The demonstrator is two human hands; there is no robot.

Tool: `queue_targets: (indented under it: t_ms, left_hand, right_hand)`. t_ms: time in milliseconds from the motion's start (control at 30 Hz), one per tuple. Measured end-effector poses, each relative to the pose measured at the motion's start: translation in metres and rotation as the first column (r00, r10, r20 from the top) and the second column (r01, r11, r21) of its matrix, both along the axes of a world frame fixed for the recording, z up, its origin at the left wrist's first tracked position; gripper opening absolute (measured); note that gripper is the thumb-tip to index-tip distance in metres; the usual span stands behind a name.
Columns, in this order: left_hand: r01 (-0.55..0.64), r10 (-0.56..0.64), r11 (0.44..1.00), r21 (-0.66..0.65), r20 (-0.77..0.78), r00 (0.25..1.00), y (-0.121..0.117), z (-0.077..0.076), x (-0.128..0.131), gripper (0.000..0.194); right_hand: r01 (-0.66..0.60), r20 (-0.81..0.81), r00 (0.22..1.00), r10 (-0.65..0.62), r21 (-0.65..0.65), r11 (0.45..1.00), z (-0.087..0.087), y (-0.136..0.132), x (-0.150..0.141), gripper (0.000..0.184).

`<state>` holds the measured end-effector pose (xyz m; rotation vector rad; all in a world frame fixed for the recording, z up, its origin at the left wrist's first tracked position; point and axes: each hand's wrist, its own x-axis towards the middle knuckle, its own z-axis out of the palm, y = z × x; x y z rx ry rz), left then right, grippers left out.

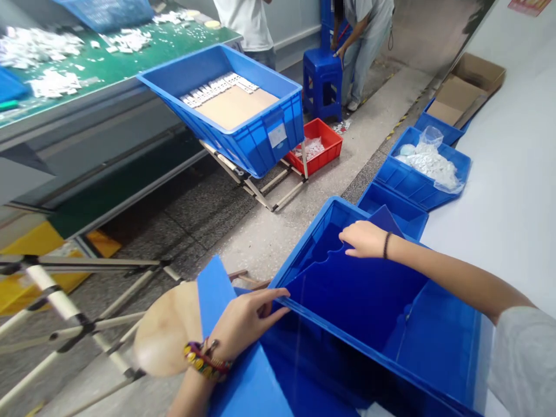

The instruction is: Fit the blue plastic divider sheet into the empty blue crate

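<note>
Speckled floor (252,234), upper centre: two people (367,35), one red plastic crate (324,155). Lower right, my right hand (364,238) pinches one dark-blue plastic sheet (347,301) in one blue plastic bin (377,353); left hand (245,321) at rim, grasp unclear.

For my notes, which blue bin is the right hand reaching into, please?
The blue bin at lower right: the right hand holds a sheet inside; no hand reaches into the others.

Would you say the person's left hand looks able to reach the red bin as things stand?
Probably not: the red bin stands on the floor, well beyond the left hand, partly hidden behind the raised blue crate.
</note>
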<state>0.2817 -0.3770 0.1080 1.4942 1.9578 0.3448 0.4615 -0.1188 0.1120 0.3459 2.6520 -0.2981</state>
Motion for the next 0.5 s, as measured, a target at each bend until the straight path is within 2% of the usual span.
queue_targets:
  t_ms: [100,200,333,433,500]
  left_hand:
    - [-0.03,0.027,0.999,0.046,0.051,0.998,-0.011,-0.007,-0.001,0.051]
    - [-0.04,0.034,0.998,0.055,0.119,0.992,-0.019,-0.009,-0.002,0.052]
    - [-0.103,0.1,0.995,0.005,0.195,0.976,-0.03,-0.012,-0.006,0.059]
    - [-0.134,0.139,0.99,-0.041,0.227,0.964,-0.04,-0.024,-0.012,0.073]
    - [-0.104,0.114,0.993,-0.053,0.24,0.964,-0.046,-0.033,-0.015,0.069]
  right_hand:
    - [-0.08,-0.055,0.995,0.078,-0.031,0.996,0.019,-0.01,0.03,0.015]
    - [-0.1,-0.048,0.994,0.098,-0.048,0.994,0.034,-0.024,0.048,0.01]
    - [-0.133,-0.046,0.991,0.13,-0.081,0.988,0.046,-0.033,0.055,0.007]
    - [-0.161,-0.063,0.986,0.154,-0.119,0.98,0.049,-0.033,0.054,0.009]
    - [-0.158,-0.077,0.986,0.149,-0.134,0.978,0.05,-0.032,0.055,0.014]
